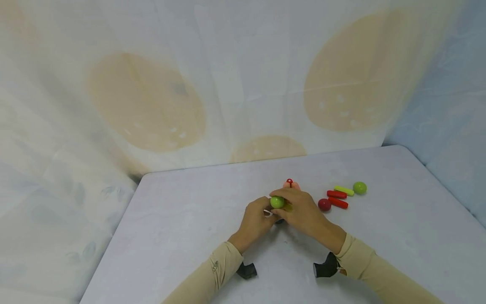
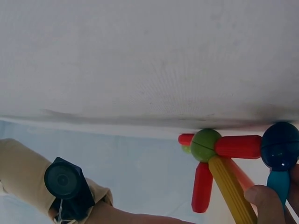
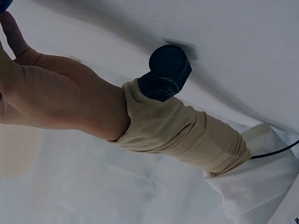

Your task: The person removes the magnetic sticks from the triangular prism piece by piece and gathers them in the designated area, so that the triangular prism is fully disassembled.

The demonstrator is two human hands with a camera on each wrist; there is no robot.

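Note:
Both hands meet at the middle of the table [image 1: 182,236] around a small ball-and-stick toy model [image 1: 282,207]. My right hand [image 1: 300,211] curls over its green ball [image 1: 277,202] from above. My left hand [image 1: 256,219] grips the model from the left and below. In the left wrist view the model shows a green ball [image 2: 205,144] with red sticks [image 2: 238,146] and a yellow stick [image 2: 229,189] radiating from it, plus a dark blue ball [image 2: 280,147] on a teal stick [image 2: 280,184]. A fingertip [image 2: 266,203] presses at the sticks' lower ends.
Loose pieces lie right of the hands: a red ball [image 1: 324,204], two red sticks [image 1: 338,198], a yellow-green stick [image 1: 344,190] and a green ball [image 1: 359,188]. A red ring piece [image 1: 290,182] pokes up behind the hands. Pale draped cloth [image 1: 243,84] backs the table.

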